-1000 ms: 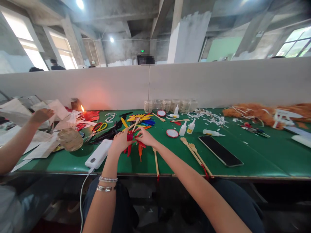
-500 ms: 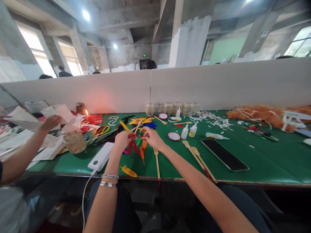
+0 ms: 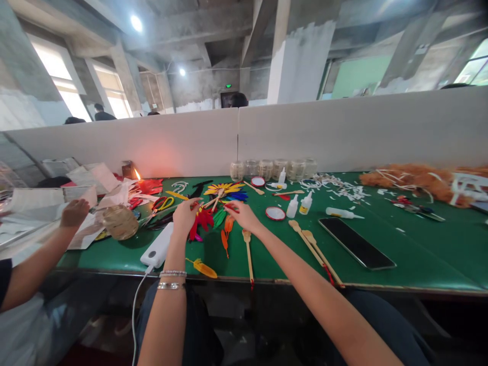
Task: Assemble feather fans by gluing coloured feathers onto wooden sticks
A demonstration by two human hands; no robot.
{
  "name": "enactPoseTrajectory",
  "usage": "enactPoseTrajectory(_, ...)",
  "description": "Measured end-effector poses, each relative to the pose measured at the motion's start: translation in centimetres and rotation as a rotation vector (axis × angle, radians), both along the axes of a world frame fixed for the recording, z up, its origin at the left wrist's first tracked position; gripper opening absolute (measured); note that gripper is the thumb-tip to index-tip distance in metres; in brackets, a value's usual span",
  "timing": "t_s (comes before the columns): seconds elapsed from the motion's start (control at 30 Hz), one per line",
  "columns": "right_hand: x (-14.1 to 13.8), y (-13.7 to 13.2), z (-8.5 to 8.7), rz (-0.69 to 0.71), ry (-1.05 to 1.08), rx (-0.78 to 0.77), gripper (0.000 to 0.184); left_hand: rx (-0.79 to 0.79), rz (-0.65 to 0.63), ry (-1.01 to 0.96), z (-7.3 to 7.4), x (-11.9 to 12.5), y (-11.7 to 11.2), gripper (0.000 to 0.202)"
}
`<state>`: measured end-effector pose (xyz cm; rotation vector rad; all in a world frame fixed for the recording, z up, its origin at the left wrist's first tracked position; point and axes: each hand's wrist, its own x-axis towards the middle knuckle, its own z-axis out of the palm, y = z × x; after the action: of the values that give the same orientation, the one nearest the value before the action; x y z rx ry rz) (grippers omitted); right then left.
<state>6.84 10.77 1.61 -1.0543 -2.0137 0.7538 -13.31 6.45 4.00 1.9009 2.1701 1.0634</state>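
My left hand (image 3: 185, 217) is closed in a pinch over the left side of a spread of dyed feathers. Its fingertips are beside the red feathers (image 3: 202, 218); what they hold is too small to make out. My right hand (image 3: 242, 215) pinches at the other side, with a bit of red at its fingertips, above the orange feathers (image 3: 227, 231). Green feathers (image 3: 218, 218) lie between the hands. Just beyond are wooden sticks (image 3: 216, 199), yellow feathers (image 3: 224, 189) and blue feathers (image 3: 238, 195). A loose yellow-orange feather (image 3: 204, 268) lies near the table edge.
A lit candle flame (image 3: 137, 174) burns at back left, near scissors (image 3: 163, 204). A white power bank (image 3: 158, 245) sits by my left wrist. Glue bottles (image 3: 305, 203), jars (image 3: 266, 169), wooden sticks (image 3: 314, 250) and a phone (image 3: 356, 243) stand right. A co-worker's hand (image 3: 75, 212) is left.
My hands have moved apart; the red feathers between them show more fully. The co-worker's hand at left has shifted slightly left and down.
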Motion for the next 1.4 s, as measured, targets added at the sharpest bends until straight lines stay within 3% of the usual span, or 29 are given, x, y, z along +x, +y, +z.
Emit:
enactPoseTrajectory(0.17, -3.7, 0.2, -0.9, 0.211, 0.074, -0.016, 0.04, 0.036, -0.099, -0.126, -0.5, -0.6, 0.6, 0.029)
enactPoseTrajectory(0.33, -5.3, -0.2, -0.7, 0.293, 0.067, -0.119, 0.029, 0.062, -0.266, -0.261, -0.2, -0.7, 0.5, 0.023)
enactPoseTrajectory(0.4, -5.5, -0.4, -0.5, 0.27, 0.064, -0.132, 0.027, 0.103, -0.214, -0.283, 0.0, -0.3, 0.3, 0.02)
enactPoseTrajectory(0.57, -4.1, -0.9, 0.2, 0.17, 0.074, 0.027, 0.033, 0.22, -0.069, -0.314, 0.3, -0.4, 0.2, 0.018)
enactPoseTrajectory(0.7, -1.7, -0.9, 0.2, 0.098, 0.103, -0.036, 0.039, 0.415, 0.138, -0.453, 0.7, -2.0, -0.6, 0.028)
enactPoseTrajectory(0.77, -0.9, -0.8, 0.2, 0.04, 0.118, -0.077, 0.045, 0.412, 0.122, -0.495, 1.1, -2.7, -1.1, 0.032)
enactPoseTrajectory(0.83, -0.9, -0.7, 0.2, 0.076, 0.095, -0.111, 0.05, 0.388, 0.113, -0.454, 1.4, -3.0, -1.5, 0.033)
enactPoseTrajectory(0.97, -2.3, -1.7, 0.6, 0.173, -0.048, -0.105, 0.061, 0.313, 0.141, -0.331, 1.3, -3.4, -1.3, 0.031)
enactPoseTrajectory(1.1, -3.6, -4.8, 0.4, 0.235, -0.214, 0.146, 0.054, 0.115, 0.048, -0.363, 0.2, -3.6, -0.3, 0.028)
enactPoseTrajectory(1.27, -4.7, -9.2, -1.6, 0.317, -0.692, 0.444, 0.061, -0.025, -0.126, -0.543, -1.5, -2.8, 1.3, 0.031)
enactPoseTrajectory(1.4, -5.3, -10.5, -2.8, 0.334, -0.931, 0.422, 0.047, -0.059, -0.177, -0.377, -2.1, -1.9, 1.7, 0.035)
